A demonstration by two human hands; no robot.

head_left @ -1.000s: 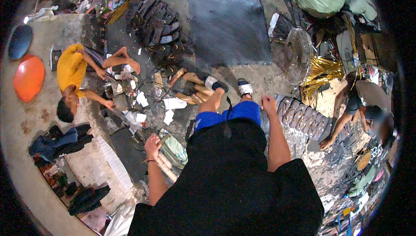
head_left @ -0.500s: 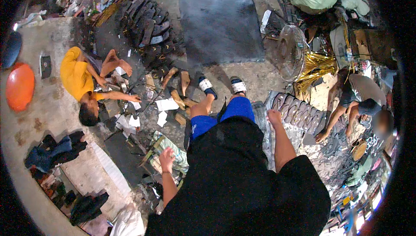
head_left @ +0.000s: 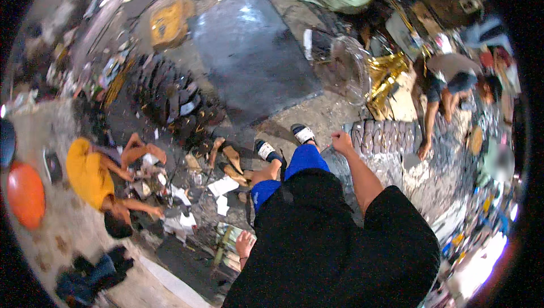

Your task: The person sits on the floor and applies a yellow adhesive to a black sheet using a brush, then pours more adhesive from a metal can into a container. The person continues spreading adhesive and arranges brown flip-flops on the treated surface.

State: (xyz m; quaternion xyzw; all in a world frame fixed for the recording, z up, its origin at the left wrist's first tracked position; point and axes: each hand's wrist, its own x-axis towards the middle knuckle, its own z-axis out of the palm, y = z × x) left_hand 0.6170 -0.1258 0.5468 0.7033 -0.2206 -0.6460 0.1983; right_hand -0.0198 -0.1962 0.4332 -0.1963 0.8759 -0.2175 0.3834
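Observation:
My right hand (head_left: 341,141) is loosely closed, with nothing visible in its fingers. It hangs in front of my right side, near a row of brown flip-flops (head_left: 382,136) laid out on the floor. My left hand (head_left: 245,244) hangs low by my left side, fingers apart and nothing in it. Closest to it is a low wooden frame (head_left: 218,254) with pale green sheeting. My feet, in dark sandals (head_left: 303,133) with white straps, stand at the near edge of a large dark sheet (head_left: 258,64).
One person in yellow (head_left: 90,175) sits at the left by wooden shoe forms (head_left: 232,159) and white scraps. Another person (head_left: 453,73) bends over the flip-flops' right end. A fan (head_left: 350,67) stands beside gold foil (head_left: 388,76). Dark sole pieces (head_left: 164,90) are heaped left of the sheet.
My view has turned, so the dark sheet now lies slanted and the person in yellow appears lower. My right hand appears closer to the flip-flop row's left end. My left hand has dropped lower in view.

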